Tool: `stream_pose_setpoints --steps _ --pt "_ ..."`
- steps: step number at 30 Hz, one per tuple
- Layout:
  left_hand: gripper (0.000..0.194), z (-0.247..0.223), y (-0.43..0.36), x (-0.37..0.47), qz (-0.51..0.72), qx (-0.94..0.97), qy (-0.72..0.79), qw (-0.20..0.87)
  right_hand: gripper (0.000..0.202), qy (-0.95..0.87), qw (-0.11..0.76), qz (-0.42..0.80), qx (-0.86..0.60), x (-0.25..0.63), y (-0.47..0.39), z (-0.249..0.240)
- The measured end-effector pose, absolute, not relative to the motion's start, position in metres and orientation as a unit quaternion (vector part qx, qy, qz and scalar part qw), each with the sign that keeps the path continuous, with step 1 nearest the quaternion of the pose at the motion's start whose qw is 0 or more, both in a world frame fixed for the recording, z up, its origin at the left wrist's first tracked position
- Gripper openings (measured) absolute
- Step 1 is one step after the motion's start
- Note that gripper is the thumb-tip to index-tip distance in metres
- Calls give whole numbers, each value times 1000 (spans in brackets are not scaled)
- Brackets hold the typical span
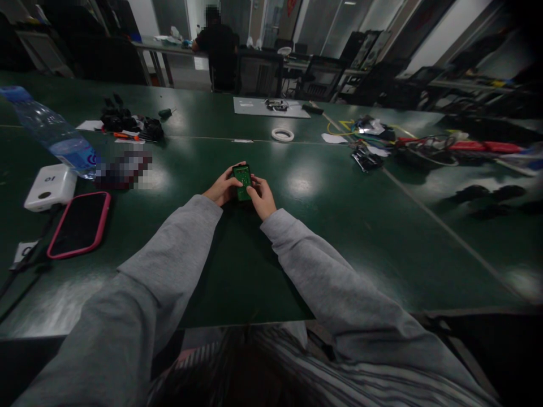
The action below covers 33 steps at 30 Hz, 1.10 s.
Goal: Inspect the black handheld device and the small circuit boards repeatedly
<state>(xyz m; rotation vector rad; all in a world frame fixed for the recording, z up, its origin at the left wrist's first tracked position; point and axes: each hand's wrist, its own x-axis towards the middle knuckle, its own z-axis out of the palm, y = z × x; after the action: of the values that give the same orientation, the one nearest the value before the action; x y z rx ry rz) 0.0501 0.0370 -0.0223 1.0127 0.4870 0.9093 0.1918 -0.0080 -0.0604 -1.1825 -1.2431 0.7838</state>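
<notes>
A small green circuit board in a dark frame is held upright just above the green table, near the middle of the view. My left hand grips its left side, the thumb resting on the board's face. On the other side, my right hand holds the right edge, its thumb on the lower right of the board. Fingers behind the board are partly hidden.
On the green table, left, lie a red-edged phone, a white box and a plastic bottle. A tape roll, a grey panel and tangled cables lie beyond. A person sits in the background.
</notes>
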Motion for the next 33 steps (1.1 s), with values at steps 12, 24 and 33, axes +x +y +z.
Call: stream_pose_setpoints --steps 12,24,33 --pt "86 -24 38 51 419 482 231 734 55 -546 597 362 -463 193 -6 -60" --pt "87 -20 36 51 411 459 243 749 59 -515 610 360 -483 191 -4 -61" --pt "64 -19 36 48 405 427 237 773 56 -529 598 351 -490 192 -7 -57"
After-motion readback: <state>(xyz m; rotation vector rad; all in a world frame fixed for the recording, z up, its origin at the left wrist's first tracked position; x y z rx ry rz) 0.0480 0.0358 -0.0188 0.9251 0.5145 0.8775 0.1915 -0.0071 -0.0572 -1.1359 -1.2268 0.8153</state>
